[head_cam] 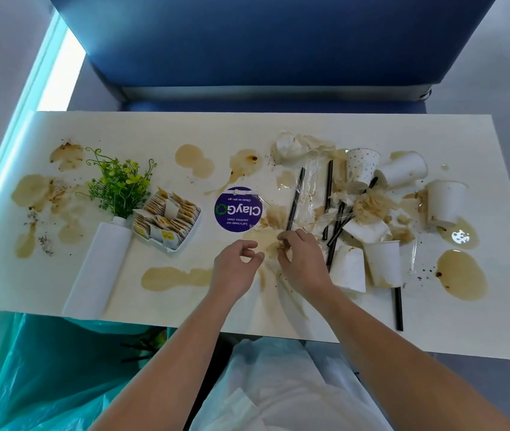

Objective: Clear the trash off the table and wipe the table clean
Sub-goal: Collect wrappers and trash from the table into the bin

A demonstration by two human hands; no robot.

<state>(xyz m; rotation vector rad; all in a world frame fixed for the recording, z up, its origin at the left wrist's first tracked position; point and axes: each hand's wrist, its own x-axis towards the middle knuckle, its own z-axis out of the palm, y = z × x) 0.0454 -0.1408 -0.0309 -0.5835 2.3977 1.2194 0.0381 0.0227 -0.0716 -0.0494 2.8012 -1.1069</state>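
The white table (278, 129) is covered in brown spills, such as the puddle (461, 275) at the right. Trash is piled at centre right: several tipped paper cups (384, 262), black straws (294, 200), crumpled stained tissues (297, 144) and clear wrappers (309, 178). My right hand (303, 259) is near the table's middle and pinches a wet, stained tissue (273, 244) with its fingertips. My left hand (235, 269) is just left of it, with its fingers curled apart and nothing in them. A blurred stained tissue (278, 293) lies beneath both hands.
A white vase with green and yellow flowers (117, 188) stands at the left beside a tray of sachets (166, 219). A round purple sticker (238, 209) sits mid-table. A teal trash bag (45, 368) and a white bag (278, 393) hang below the near edge. Blue seating (263, 42) lies beyond the table.
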